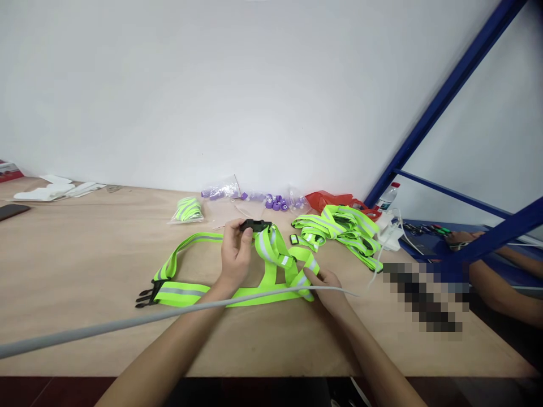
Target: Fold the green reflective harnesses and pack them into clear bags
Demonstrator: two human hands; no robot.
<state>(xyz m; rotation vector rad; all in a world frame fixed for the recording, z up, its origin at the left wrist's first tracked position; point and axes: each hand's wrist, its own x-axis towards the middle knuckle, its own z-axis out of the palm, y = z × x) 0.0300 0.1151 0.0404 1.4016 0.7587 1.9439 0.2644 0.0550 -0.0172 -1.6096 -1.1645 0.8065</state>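
A neon-green reflective strap (250,295) with a silver stripe lies looped on the table in front of me. My left hand (236,254) is closed on a black plastic buckle (255,225) at the strap's upper end, lifted a little off the table. The fingers of my right hand (326,285) are closed on a looped part of the same strap, to the right. At the strap's left end, a black pronged buckle half (148,294) rests on the wood. Part of the strap is hidden behind my left wrist.
A pile of similar straps (339,226) lies at the right, near a red bag (328,199). Farther back are a bagged strap (188,210) and purple rolls (275,202). A grey cable (127,323) crosses in front. Another person's arm (500,291) is at the right, by a blue frame (441,102).
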